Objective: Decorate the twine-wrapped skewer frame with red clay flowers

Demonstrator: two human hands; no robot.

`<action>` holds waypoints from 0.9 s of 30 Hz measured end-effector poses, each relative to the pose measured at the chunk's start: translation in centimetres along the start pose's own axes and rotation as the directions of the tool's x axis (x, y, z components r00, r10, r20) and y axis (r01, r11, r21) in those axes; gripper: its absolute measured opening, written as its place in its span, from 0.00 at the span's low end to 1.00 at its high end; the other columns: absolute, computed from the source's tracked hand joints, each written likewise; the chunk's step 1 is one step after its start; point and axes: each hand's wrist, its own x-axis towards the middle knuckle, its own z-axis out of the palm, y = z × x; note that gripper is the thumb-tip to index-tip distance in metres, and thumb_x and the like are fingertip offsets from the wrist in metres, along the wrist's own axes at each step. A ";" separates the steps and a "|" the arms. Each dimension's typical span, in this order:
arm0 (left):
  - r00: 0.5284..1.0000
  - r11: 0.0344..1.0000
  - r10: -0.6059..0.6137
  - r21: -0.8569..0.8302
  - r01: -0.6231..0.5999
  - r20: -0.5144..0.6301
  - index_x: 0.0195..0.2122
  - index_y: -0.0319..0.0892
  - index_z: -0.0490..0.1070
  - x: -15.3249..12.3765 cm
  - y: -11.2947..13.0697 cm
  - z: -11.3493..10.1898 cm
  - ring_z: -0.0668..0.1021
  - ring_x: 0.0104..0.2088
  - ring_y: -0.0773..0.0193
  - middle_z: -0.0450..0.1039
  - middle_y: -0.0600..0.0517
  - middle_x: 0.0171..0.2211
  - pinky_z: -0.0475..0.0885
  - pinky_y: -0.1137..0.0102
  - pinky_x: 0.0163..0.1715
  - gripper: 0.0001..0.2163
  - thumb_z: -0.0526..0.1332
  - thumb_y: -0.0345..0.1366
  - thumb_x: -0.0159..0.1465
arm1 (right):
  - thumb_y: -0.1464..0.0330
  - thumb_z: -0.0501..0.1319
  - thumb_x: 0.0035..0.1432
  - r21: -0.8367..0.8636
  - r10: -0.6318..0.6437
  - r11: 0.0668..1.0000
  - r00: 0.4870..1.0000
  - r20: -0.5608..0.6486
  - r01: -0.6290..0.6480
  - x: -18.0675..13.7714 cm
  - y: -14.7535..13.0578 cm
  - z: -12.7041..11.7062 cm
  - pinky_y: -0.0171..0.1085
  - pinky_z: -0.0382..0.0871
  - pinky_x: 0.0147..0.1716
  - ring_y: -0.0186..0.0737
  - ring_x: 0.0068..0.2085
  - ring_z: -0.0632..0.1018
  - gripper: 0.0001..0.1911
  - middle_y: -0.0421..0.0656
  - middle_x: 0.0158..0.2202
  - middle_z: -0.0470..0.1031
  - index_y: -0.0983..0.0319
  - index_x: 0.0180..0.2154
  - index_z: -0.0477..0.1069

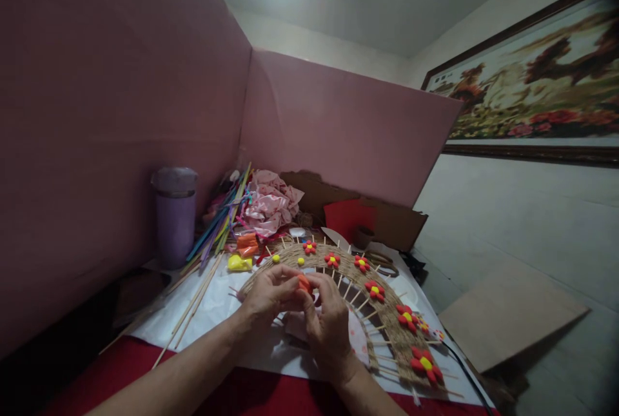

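Observation:
A small lump of orange-red modelling clay (304, 284) is pinched between the fingertips of both hands. My left hand (273, 290) grips it from the left, and my right hand (329, 322) closes on it from the right. Beneath and beyond them lies a curved band of woven twine (394, 336) on thin wooden sticks. Red clay flowers (375, 291) with yellow centres run along its right side and top. Toward its left end sit two yellow clay balls (300, 262) without petals. My hands cover part of the band's inner edge and a pale, dotted piece of cloth (356, 332).
Yellow clay (240, 264) and an orange packet (247, 245) lie left of the band. Behind are coloured sticks (217, 226), crumpled pink fabric (271, 203) and a purple lidded cup (175, 222). Scissors (384, 264) rest behind the band. Pink panels (338, 126) enclose the back and left.

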 end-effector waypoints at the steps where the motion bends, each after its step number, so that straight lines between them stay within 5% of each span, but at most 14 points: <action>1: 1.000 1.000 -0.002 0.003 0.002 0.001 0.28 0.37 0.70 -0.1 -0.1 0.1 0.77 0.22 0.64 0.75 0.50 0.22 0.73 0.68 0.24 0.17 0.72 0.40 0.42 | 0.67 0.54 0.60 0.005 0.012 1.000 1.000 -0.007 -0.012 0.0 0.1 0.0 0.38 0.67 0.35 0.40 0.36 0.72 0.06 0.44 0.35 0.71 0.60 0.37 0.67; 8: 0.999 1.000 0.001 -0.024 0.000 0.037 0.30 0.36 0.71 -0.5 -0.7 0.6 0.77 0.23 0.66 0.75 0.50 0.24 0.73 0.71 0.26 0.17 0.71 0.41 0.45 | 0.64 0.53 0.61 0.102 0.158 0.982 0.987 -0.006 -0.157 -0.3 0.3 -0.1 0.34 0.66 0.30 0.37 0.30 0.73 0.09 0.41 0.29 0.71 0.60 0.33 0.68; 12: 0.999 0.999 0.032 -0.006 -0.032 0.001 0.31 0.36 0.69 -0.4 -0.4 0.6 0.78 0.24 0.64 0.76 0.50 0.25 0.74 0.70 0.26 0.19 0.73 0.38 0.42 | 0.63 0.49 0.63 0.139 0.181 0.974 0.983 -0.009 -0.178 -0.2 0.3 -0.4 0.36 0.68 0.35 0.39 0.36 0.74 0.13 0.43 0.34 0.72 0.60 0.37 0.69; 21: 0.988 0.988 0.127 0.106 -0.117 -0.094 0.28 0.36 0.69 -0.2 0.2 0.2 0.77 0.22 0.64 0.74 0.52 0.22 0.74 0.69 0.23 0.19 0.72 0.40 0.39 | 0.71 0.55 0.60 0.119 0.036 0.992 0.999 0.009 -0.037 -0.3 0.7 -0.1 0.39 0.68 0.39 0.40 0.39 0.73 0.06 0.44 0.37 0.72 0.59 0.36 0.71; 27: 0.975 0.944 0.210 0.276 -0.181 -0.079 0.33 0.36 0.72 0.0 -0.3 0.2 0.76 0.25 0.67 0.74 0.52 0.26 0.71 0.74 0.24 0.17 0.67 0.44 0.48 | 0.74 0.56 0.58 0.018 -0.005 1.000 0.999 -0.037 0.006 -0.3 0.5 0.0 0.40 0.68 0.38 0.41 0.39 0.73 0.06 0.44 0.35 0.72 0.60 0.34 0.71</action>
